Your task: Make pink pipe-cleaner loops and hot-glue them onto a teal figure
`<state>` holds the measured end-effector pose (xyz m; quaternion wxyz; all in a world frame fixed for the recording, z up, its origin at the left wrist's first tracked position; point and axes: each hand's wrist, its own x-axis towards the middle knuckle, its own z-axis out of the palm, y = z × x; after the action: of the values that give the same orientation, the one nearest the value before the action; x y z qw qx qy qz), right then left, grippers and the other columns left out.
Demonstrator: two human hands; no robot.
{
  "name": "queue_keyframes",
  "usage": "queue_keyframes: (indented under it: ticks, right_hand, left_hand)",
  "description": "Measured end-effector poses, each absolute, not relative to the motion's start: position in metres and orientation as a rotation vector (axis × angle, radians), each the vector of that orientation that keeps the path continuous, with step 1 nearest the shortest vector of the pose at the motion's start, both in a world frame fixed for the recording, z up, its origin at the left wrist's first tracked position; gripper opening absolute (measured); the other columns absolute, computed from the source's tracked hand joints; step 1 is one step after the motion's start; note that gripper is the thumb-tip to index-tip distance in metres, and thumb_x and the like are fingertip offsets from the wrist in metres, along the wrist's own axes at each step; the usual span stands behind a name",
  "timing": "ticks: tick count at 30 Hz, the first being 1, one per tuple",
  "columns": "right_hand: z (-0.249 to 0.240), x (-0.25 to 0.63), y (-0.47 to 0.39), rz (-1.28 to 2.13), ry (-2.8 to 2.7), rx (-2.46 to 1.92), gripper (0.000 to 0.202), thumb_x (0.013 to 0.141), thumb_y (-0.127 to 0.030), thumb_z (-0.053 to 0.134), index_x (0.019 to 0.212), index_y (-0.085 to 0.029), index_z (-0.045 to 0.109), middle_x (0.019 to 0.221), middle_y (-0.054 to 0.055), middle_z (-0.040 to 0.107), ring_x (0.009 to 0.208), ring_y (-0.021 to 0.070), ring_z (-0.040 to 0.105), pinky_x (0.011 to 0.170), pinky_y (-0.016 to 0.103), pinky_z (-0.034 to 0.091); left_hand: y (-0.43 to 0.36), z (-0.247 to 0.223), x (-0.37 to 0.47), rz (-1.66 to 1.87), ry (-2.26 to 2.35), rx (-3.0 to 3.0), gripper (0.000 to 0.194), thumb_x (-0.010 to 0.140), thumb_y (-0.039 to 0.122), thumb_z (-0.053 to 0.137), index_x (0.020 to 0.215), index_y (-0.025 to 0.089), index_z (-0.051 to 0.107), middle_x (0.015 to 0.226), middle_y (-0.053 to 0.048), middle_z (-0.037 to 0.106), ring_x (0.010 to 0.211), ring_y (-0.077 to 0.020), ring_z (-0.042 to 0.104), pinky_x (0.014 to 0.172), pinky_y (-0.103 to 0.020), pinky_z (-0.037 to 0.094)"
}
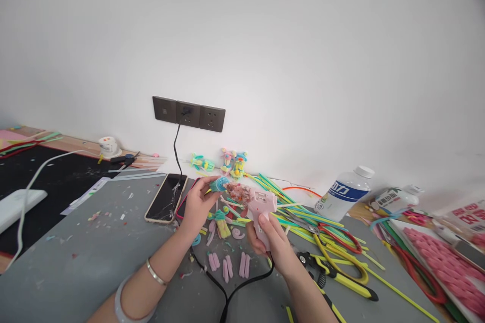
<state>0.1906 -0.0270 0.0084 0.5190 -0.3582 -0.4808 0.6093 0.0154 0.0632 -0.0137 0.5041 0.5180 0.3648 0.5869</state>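
Observation:
My right hand [267, 237] grips a pink hot glue gun [262, 204] by its handle, its nozzle end pointing left and crusted with brownish-pink residue. Between the fingers of my left hand [200, 201] is a small blue fuzzy pipe-cleaner piece [219, 184], close to the nozzle; whether they touch I cannot tell. Below the gun lie a yellow and green pipe-cleaner figure [223, 224] and a lilac spiral [238, 233]. Nearer to me rest several lilac folded pipe-cleaner pieces [227, 268]. A black cord [250, 280] runs from the gun toward the front edge.
Two phones, one a black-screened phone [166, 199], lie left of my hands. Small finished figures [233, 161] stand by the wall. At right are loose pipe cleaners [303, 222], scissors [350, 257], yellow-black pliers [337, 277] and a clear bottle [343, 194]. A wall socket [188, 113] holds a plug.

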Motion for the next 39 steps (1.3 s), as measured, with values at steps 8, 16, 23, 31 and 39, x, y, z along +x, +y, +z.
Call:
queue_keyframes:
  ticks: [8,16,23,31,39]
  right_hand:
    - [0.009,0.193,-0.025,1.415,-1.131,-0.900,0.046,0.087,-0.065,0.058,0.086,-0.020,0.053,0.046,-0.011,0.035,0.037,0.0056,0.021,0.037,0.020,0.017]
    - [0.006,0.196,-0.024,1.370,-1.130,-0.927,0.044,0.090,-0.062,0.056,0.089,-0.019,0.054,0.046,-0.011,0.036,0.038,0.0047,0.022,0.038,0.019,0.018]
    - [0.000,0.199,-0.021,1.426,-1.249,-0.887,0.045,0.091,-0.065,0.054,0.085,-0.020,0.050,0.047,-0.011,0.035,0.038,0.0058,0.023,0.037,0.020,0.020]
    - [0.003,0.196,-0.024,1.466,-1.318,-0.872,0.057,0.092,-0.065,0.051,0.059,-0.020,0.041,0.047,-0.008,0.033,0.040,0.0050,0.024,0.040,0.022,0.020]
    - [-0.001,0.199,-0.022,1.434,-1.242,-0.874,0.046,0.091,-0.064,0.054,0.093,-0.018,0.055,0.047,-0.011,0.035,0.039,0.0060,0.023,0.038,0.020,0.019]
  left_hand:
    - [0.064,-0.013,0.016,1.440,0.881,1.259,0.033,0.073,0.031,0.077,0.101,0.018,0.067,0.108,-0.011,0.074,0.107,-0.0276,0.069,0.089,-0.035,0.056]
    - [0.065,-0.015,0.014,1.457,0.886,1.283,0.032,0.074,0.030,0.076,0.102,0.018,0.067,0.107,-0.010,0.074,0.106,-0.0267,0.069,0.092,-0.035,0.054]
    - [0.066,-0.016,0.014,1.456,0.885,1.282,0.031,0.072,0.029,0.077,0.099,0.018,0.066,0.105,-0.010,0.075,0.103,-0.0263,0.070,0.090,-0.036,0.055]
    - [0.067,-0.018,0.015,1.458,0.863,1.274,0.031,0.072,0.028,0.076,0.101,0.018,0.067,0.106,-0.010,0.074,0.105,-0.0266,0.069,0.090,-0.037,0.055]
    - [0.067,-0.017,0.014,1.473,0.883,1.296,0.030,0.074,0.028,0.076,0.101,0.018,0.067,0.106,-0.010,0.074,0.104,-0.0262,0.069,0.090,-0.036,0.054]
